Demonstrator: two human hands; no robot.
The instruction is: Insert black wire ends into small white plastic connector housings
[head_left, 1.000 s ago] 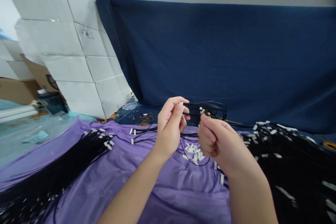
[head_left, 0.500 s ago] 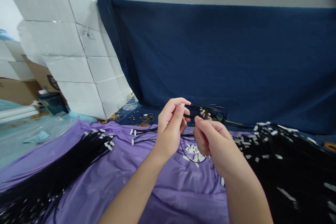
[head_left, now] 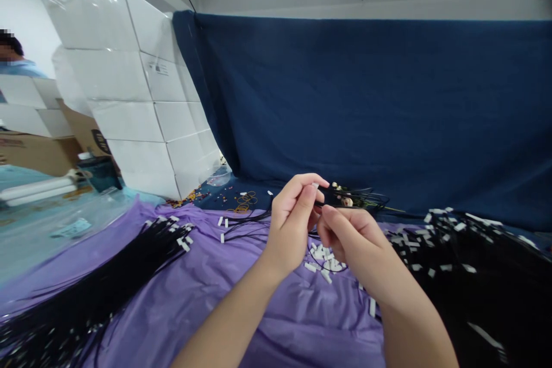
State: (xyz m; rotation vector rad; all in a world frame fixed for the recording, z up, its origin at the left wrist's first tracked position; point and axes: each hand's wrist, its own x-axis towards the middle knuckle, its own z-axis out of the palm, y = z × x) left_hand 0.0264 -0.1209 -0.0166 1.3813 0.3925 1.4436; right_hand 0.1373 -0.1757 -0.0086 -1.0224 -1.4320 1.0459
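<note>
My left hand [head_left: 294,219] is raised over the purple cloth [head_left: 207,293], its thumb and fingers pinched on a small white tag [head_left: 315,186] at the end of a thin black cord [head_left: 353,200]. My right hand [head_left: 350,237] is closed just to the right of it, fingers pinching the same black cord, which loops away to the right with small beads on it. Below both hands lies a little heap of loose white tags [head_left: 324,257].
A long bundle of black cords with white tags [head_left: 107,276] lies at the left, a bigger pile [head_left: 478,264] at the right. Orange rubber bands [head_left: 242,202] lie near the blue curtain [head_left: 366,109]. Wrapped white boxes [head_left: 125,92] stand at the left; a person [head_left: 15,57] is behind them.
My right hand has slid left along the cord until it nearly touches my left hand. The camera has tipped up slightly, bringing a person into view at far left.
</note>
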